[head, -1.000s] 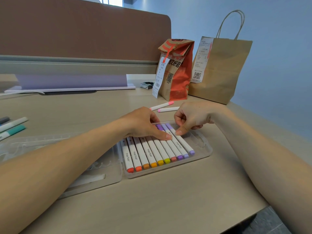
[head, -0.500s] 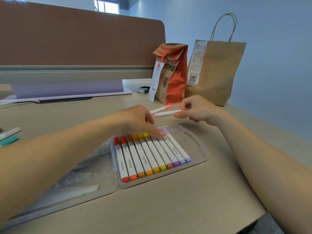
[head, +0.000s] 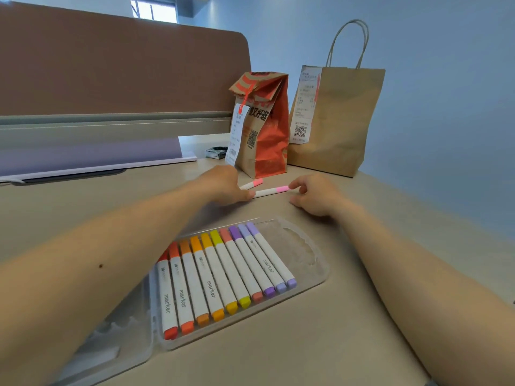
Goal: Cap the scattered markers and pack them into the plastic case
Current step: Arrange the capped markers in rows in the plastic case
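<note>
Smooth beige desk [head: 278,358] — slim pink marker [head: 269,191]

case lid [head: 131,338]: mostly behind left forearm [head: 111,260] | far pink marker [head: 252,183]: tail behind left hand [head: 223,185], whose fingers don't show | receipt [head: 305,107] print: illegible

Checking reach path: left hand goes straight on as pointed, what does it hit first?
The nearer pink marker; the left hand seems to touch its white end. Behind lie the second marker and orange bag.
</note>
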A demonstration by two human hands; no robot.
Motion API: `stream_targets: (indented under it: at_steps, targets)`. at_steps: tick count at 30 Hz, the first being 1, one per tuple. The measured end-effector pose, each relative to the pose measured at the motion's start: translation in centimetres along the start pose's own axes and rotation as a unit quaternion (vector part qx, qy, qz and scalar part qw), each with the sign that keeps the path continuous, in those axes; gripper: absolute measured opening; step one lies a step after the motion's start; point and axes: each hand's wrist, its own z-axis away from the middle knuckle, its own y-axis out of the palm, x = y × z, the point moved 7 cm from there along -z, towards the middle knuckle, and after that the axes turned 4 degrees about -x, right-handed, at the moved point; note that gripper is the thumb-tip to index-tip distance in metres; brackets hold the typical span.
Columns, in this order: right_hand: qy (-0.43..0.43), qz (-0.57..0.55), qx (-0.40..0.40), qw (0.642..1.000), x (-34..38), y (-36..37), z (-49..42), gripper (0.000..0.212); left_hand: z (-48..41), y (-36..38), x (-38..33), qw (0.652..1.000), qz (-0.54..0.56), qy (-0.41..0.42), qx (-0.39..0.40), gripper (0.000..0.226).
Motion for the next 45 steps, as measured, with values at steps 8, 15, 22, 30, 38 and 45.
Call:
stream_targets:
  at_steps: [8, 15, 22, 30, 38, 45]
  targets:
    - [-0.007, 0.008, 0.017, 1.0, 0.0, 0.3, -0.1, 0.034, -0.6, 0.2, -0.6, 0.998, -0.013, 0.006, 0.069, 0.034]
    - [-0.03, -0.025, 0.041, 0.998, 1.3, 1.1, 0.2, 0.041, 2.3, -0.2, 0.2, 0.989, -0.006, -0.01, 0.147, 0.039]
    - [-0.096, -0.031, 0.067, 0.993, 3.7, 1.8, 1.3, 0.045, 5.3, -0.7, -0.2, 0.989, 0.045, 0.01, 0.14, 0.031]
    - [-0.038, -0.478, 0.105, 0.871, 6.0, 0.2, 2.6, 0.01, 7.3, -2.9, -1.1, 0.965, 0.24, 0.076, 0.069, 0.018]
    - [-0.036, -0.554, 0.09, 0.827, 7.3, -2.7, 3.2, 0.006, 9.5, -4.3, -3.0, 0.894, 0.43, 0.084, 0.092, 0.021]
    - [-0.026, -0.401, 0.224, 0.888, 6.5, -2.8, 4.5, 0.046, 10.8, -3.7, -3.8, 0.858, 0.506, 0.063, 0.062, 0.086]
